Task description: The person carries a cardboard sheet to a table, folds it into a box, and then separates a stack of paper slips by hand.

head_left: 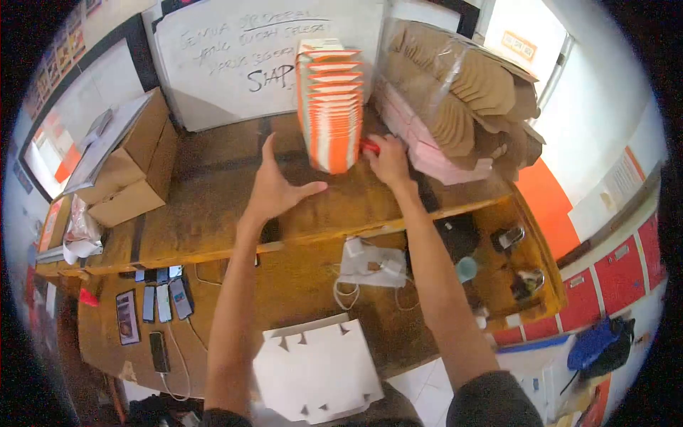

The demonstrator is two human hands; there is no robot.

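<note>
An upright stack of folded orange and white cartons stands on the wooden shelf. To the left of the stack, my left hand is spread with thumb and fingers apart, holding nothing. Close against the stack's right side, my right hand has its fingers closed on a small red object, mostly hidden by the fingers. Below my forearms lies a pile of flat white cut cardboard.
Brown boxes stand at the shelf's left. Bundled brown cardboard in plastic and pink sheets are at the right. A whiteboard leans behind. Several phones and cables lie on the lower desk, lower left.
</note>
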